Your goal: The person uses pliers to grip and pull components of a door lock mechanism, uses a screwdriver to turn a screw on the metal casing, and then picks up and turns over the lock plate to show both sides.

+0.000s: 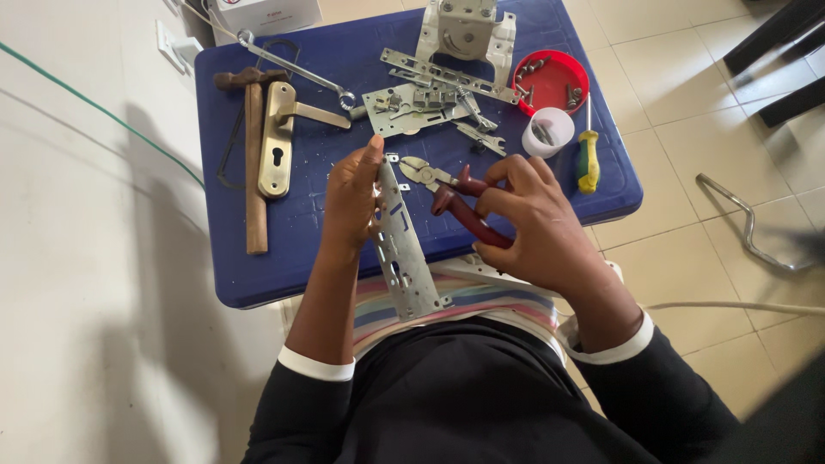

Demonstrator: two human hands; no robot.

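Note:
My left hand (351, 202) grips a long grey metal lock plate (400, 249) with several cut-outs, held on edge over the near side of a blue plastic table (301, 249). My right hand (528, 219) holds pliers with dark red handles (455, 199). The pliers' metal jaws point left and sit close to the upper part of the plate. Both hands are above my lap, just in front of the table's near edge.
On the table lie a wooden-handled hammer (254, 155), a brass door handle on its plate (279, 137), a spanner (292, 69), lock parts (425, 99), a red bowl of screws (550, 82), a white cup (547, 131) and a yellow-green screwdriver (588, 159). A bent metal bar (743, 223) lies on the tiled floor.

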